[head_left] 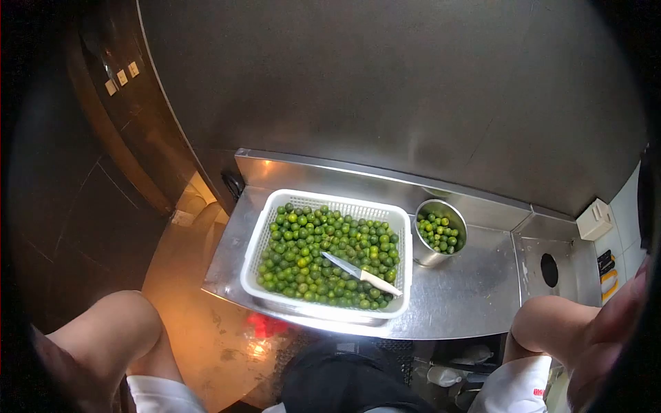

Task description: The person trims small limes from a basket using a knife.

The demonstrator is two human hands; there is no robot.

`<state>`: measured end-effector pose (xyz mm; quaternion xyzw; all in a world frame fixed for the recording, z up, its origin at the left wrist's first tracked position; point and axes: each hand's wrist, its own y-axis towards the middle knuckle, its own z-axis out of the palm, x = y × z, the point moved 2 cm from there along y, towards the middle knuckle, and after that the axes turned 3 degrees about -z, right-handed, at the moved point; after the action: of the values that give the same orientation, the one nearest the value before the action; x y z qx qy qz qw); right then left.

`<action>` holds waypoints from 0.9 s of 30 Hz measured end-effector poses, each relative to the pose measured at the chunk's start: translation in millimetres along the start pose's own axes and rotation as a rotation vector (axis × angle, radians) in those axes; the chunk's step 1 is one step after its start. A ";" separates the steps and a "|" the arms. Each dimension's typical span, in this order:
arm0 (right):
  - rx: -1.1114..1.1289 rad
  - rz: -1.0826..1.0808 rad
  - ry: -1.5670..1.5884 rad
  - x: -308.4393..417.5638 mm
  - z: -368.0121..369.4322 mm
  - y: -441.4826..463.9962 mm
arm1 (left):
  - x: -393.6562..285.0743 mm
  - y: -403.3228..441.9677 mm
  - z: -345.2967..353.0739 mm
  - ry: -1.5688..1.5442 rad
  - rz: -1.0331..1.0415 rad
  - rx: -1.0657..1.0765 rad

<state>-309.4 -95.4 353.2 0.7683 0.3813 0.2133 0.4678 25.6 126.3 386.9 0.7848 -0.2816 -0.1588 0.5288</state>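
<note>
Both my arms are bent, with the forearms raised toward the camera. At the lower left edge, my left hand (60,365) is only partly visible in shadow, its fingers not distinguishable. My right hand (607,347) is close to the lens at the right edge, dark and cut off, so its fingers cannot be made out. Neither is near the counter's objects. A white plastic basket (250,265) full of green citrus fruits (303,251) rests on the steel counter (461,296). Across the fruits lies a knife (361,274) with a pale handle, its blade pointing to the upper left.
Right of the basket stands a round metal container (430,257) with more green fruits inside. A recessed steel basin with a dark oval opening (549,270) is farther right. Beyond it are a white box (595,219) and a yellow-handled tool (609,283). A dark wall rises behind.
</note>
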 end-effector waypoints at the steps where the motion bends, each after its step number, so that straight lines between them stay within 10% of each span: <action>1: -0.026 -0.015 0.017 0.3 1.9 2.8 | 0.4 0.7 -0.8 -0.003 -0.008 0.000; 6: -0.316 -0.187 0.327 16.6 30.0 16.1 | 16.9 -4.5 -10.2 -0.004 -0.128 -0.072; 8: -0.345 -0.151 0.494 30.2 75.0 11.2 | 48.0 -30.1 -1.8 0.045 -0.477 -0.171; 10: -0.120 0.273 0.397 55.7 138.6 -6.4 | 89.2 -84.6 31.3 0.035 -1.124 -0.207; 12: 0.473 0.470 0.640 68.7 217.3 -60.3 | 136.9 -185.3 76.6 -0.158 -1.216 0.068; 14: 0.839 0.308 0.604 79.7 290.1 -143.3 | 134.6 -250.9 130.1 -0.423 -1.583 0.175; 17: 0.961 0.142 0.357 103.2 311.1 -185.0 | 117.0 -302.6 176.8 -0.511 -1.614 0.377; 22: 0.991 0.162 0.451 103.4 325.4 -194.7 | 99.1 -313.0 208.8 -0.607 -1.585 0.079; 27: 0.597 0.460 0.666 111.0 316.6 -181.3 | 100.4 -316.3 223.3 -0.826 -1.622 -0.088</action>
<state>-94.1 -135.0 40.9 0.8229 0.3752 0.4261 0.0214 69.4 -11.1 13.8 0.6020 0.1960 -0.7610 0.1415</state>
